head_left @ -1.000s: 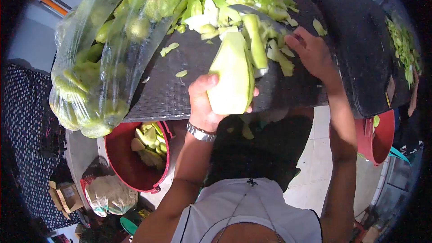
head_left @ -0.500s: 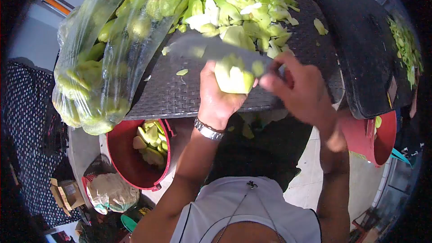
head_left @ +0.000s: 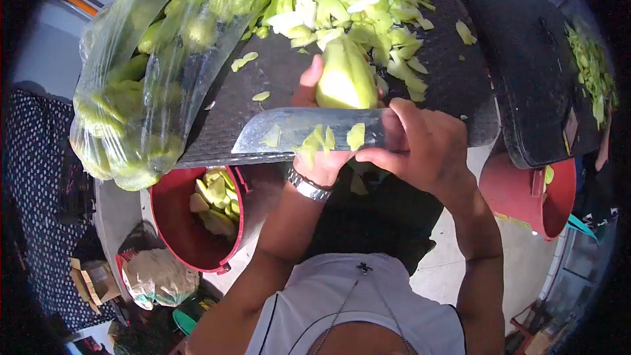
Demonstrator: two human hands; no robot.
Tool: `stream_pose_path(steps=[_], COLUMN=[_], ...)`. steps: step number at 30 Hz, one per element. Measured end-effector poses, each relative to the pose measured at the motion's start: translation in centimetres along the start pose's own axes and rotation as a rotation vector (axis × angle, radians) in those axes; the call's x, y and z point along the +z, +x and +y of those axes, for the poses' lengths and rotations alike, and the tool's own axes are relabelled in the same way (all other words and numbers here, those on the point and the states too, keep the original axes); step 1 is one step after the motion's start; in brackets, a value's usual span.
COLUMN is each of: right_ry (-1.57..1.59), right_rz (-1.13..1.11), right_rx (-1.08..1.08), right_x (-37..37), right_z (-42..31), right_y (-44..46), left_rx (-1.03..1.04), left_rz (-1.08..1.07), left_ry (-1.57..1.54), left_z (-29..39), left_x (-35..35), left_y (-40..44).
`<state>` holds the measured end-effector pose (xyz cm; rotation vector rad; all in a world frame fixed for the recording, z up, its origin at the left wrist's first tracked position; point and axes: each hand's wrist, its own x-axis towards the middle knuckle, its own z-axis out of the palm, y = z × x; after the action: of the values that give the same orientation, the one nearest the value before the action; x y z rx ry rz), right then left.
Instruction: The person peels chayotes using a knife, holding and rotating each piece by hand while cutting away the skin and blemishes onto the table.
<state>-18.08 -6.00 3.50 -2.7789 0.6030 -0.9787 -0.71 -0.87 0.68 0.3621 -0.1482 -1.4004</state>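
Note:
My left hand [head_left: 307, 89] is closed around a peeled pale green fruit [head_left: 346, 75], held above the front edge of the dark woven table. The thumb shows at the fruit's left side, while the blade hides much of the palm. My right hand [head_left: 427, 148] grips a broad-bladed knife [head_left: 289, 133] by its handle, the blade pointing left across the front of the fruit. Several bits of green peel stick to the blade. Beyond the fruit lies a heap of green and whitish peelings [head_left: 368, 6].
A clear plastic bag [head_left: 141, 98] of green fruits fills the table's left side. Below it stands a red bucket [head_left: 156, 223] holding cut pieces. A second red bucket [head_left: 526, 190] is at right, beneath a black surface [head_left: 532, 85]. A sack-like bundle [head_left: 161, 277] sits at lower left.
The knife has come down and toward me, from over the fruit to in front of it. The fruit now stands more upright, and more of its length shows.

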Motion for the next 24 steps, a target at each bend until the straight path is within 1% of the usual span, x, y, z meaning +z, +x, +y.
stream_pose_path(steps=[3, 6, 9, 12, 15, 16, 18, 21, 24], right_ry=[0.015, 0.013, -0.018, -0.043, 0.091, 0.123, 0.181, 0.257, 0.261], right_rz=[-0.005, -0.027, -0.002, -0.038, -0.125, -0.122, -0.104, -0.23, -0.27], right_rx=[-0.03, -0.026, -0.039, -0.018, 0.153, 0.258, 0.47, 0.531, 0.209], right_x=[0.2, 0.1, 0.1, -0.2, 0.2, 0.1, -0.2, -1.7, -0.8], right_z=[0.3, 0.0, 0.0, 0.4, 3.8, 4.6, 5.6, 4.0, 1.6], right_y=[-0.2, -0.3, 0.0, 0.1, 0.1, 0.3, 0.9, 1.4, 0.8], left_rx=[-0.034, -0.042, -0.05, -0.086, -0.136, -0.011, -0.043, -0.06, -0.025], left_rz=[-0.05, 0.0, 0.0, 0.032, 0.032, 0.114, -0.005, -0.067, 0.143], left_ry=[-0.03, -0.039, -0.031, -0.083, -0.257, -0.21, -0.063, -0.023, -0.087], left_z=[-0.2, -0.3, -0.2, 0.1, 0.5, 0.1, 0.6, 0.7, 0.0], left_x=[-0.1, 0.0, -0.5, -0.4, -0.9, -1.0, -1.3, -1.7, -0.1], left_y=[0.1, 0.1, 0.3, 0.0, -0.6, -0.3, -0.2, 0.0, 0.0])
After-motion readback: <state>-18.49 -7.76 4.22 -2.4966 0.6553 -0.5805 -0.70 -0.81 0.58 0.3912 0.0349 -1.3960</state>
